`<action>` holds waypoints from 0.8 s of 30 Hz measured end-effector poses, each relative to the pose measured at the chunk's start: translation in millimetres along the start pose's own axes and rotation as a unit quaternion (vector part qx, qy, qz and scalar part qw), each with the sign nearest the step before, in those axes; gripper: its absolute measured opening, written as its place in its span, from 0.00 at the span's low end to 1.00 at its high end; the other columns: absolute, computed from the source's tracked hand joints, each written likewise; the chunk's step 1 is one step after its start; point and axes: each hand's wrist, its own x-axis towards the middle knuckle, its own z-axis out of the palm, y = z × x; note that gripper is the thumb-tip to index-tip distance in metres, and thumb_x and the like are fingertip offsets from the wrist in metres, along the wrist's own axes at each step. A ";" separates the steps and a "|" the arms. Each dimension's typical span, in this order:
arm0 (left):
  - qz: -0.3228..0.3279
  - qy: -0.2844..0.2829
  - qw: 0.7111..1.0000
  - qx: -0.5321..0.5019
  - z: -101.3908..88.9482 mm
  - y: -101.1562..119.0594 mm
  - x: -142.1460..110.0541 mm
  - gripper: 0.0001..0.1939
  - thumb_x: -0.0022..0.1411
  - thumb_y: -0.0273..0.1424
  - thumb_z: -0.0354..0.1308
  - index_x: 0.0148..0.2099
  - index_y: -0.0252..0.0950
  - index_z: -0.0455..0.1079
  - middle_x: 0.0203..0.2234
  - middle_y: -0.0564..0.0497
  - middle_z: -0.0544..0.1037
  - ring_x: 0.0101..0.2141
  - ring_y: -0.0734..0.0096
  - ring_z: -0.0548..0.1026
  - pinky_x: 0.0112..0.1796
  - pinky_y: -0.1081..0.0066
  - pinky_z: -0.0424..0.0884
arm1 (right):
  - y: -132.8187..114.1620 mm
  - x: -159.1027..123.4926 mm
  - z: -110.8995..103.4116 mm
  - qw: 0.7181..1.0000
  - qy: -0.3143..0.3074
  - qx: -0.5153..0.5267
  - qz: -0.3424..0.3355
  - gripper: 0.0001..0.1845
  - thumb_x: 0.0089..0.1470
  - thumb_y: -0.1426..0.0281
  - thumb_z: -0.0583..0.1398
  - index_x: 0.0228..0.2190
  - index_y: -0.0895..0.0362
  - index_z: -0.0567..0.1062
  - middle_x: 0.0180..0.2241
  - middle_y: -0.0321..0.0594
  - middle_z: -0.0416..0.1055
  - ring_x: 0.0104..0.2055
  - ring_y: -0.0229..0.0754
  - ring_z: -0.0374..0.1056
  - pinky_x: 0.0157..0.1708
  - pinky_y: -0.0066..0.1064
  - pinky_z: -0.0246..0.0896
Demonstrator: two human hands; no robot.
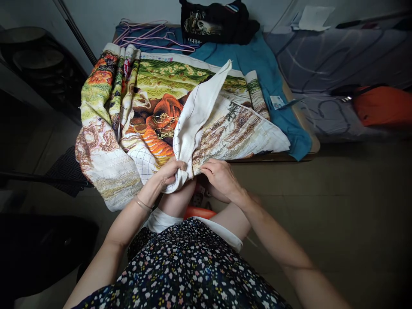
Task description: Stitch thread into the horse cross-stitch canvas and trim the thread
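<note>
A large cross-stitch cloth [225, 128] with a colourful stitched picture lies over the low bed and hangs toward my knees. My left hand [172, 171] is closed on a folded white part of it, thumb on top. Close by on the right, my right hand [220, 176] is pinched at the cloth's lower edge. What sits between those fingertips is too small to make out. A loose tangle of yellowish thread [165, 124] rests on the orange stitching. One white corner of the cloth is folded up, showing its plain back.
Pink hangers [151, 32] and a black bag [219, 23] lie at the back of the bed on a teal sheet [280, 124]. A small packet [277, 102] is at the right. Stacked stools [35, 60] stand left, an orange bag [383, 105] far right.
</note>
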 end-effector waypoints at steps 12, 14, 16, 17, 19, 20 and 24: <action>0.001 -0.024 1.000 0.001 -4.6 -1.6 1.0 0.12 0.31 0.18 0.55 0.24 0.33 0.66 0.13 0.56 0.68 0.18 0.73 0.69 0.23 0.73 0.68 | -7.1 1.2 2.6 0.999 0.014 -0.034 -0.007 0.12 0.60 0.75 0.56 0.30 0.60 0.79 0.31 0.43 0.73 0.32 0.40 0.66 0.35 0.31 0.55; 0.014 -0.028 0.999 0.010 -4.1 -2.7 -0.6 0.12 0.32 0.19 0.58 0.27 0.32 0.68 0.16 0.55 0.70 0.21 0.72 0.71 0.26 0.71 0.69 | -2.3 0.8 6.5 0.999 0.034 0.004 -0.012 0.11 0.59 0.75 0.57 0.30 0.60 0.79 0.31 0.43 0.73 0.33 0.40 0.67 0.36 0.30 0.57; 0.047 -0.015 0.998 0.026 -2.7 -5.4 -1.9 0.15 0.34 0.20 0.64 0.31 0.30 0.71 0.20 0.53 0.74 0.24 0.72 0.72 0.30 0.70 0.71 | 1.6 0.3 10.0 0.998 0.048 0.029 -0.014 0.10 0.58 0.76 0.57 0.30 0.60 0.79 0.31 0.43 0.74 0.33 0.40 0.67 0.37 0.30 0.58; 0.066 -0.007 0.997 0.039 -1.8 -7.3 -2.0 0.17 0.34 0.21 0.66 0.32 0.30 0.72 0.23 0.52 0.76 0.25 0.73 0.72 0.31 0.70 0.71 | 3.1 0.0 11.3 0.998 0.051 0.039 -0.015 0.10 0.58 0.76 0.58 0.30 0.59 0.79 0.31 0.42 0.74 0.33 0.40 0.67 0.36 0.30 0.58; 0.100 0.009 0.992 0.073 -0.7 -11.7 -0.9 0.20 0.32 0.23 0.71 0.33 0.29 0.73 0.26 0.50 0.77 0.26 0.73 0.72 0.32 0.70 0.70 | 5.1 -0.5 12.9 0.997 0.050 0.055 -0.015 0.10 0.58 0.76 0.58 0.30 0.59 0.80 0.31 0.42 0.74 0.32 0.40 0.67 0.36 0.30 0.58; 0.111 0.017 0.989 0.091 -0.5 -13.8 0.4 0.21 0.32 0.24 0.72 0.33 0.29 0.73 0.26 0.50 0.77 0.26 0.73 0.71 0.32 0.70 0.70 | 5.7 -0.9 13.2 0.997 0.048 0.061 -0.013 0.10 0.58 0.75 0.58 0.30 0.59 0.80 0.31 0.42 0.74 0.32 0.40 0.67 0.36 0.30 0.58; 0.130 0.057 0.981 0.132 -2.1 -18.7 7.0 0.18 0.33 0.24 0.70 0.31 0.29 0.73 0.25 0.53 0.75 0.25 0.74 0.70 0.31 0.71 0.68 | 6.7 -2.2 12.3 0.997 0.037 0.070 -0.009 0.10 0.59 0.75 0.58 0.32 0.59 0.80 0.32 0.42 0.74 0.33 0.40 0.68 0.36 0.30 0.59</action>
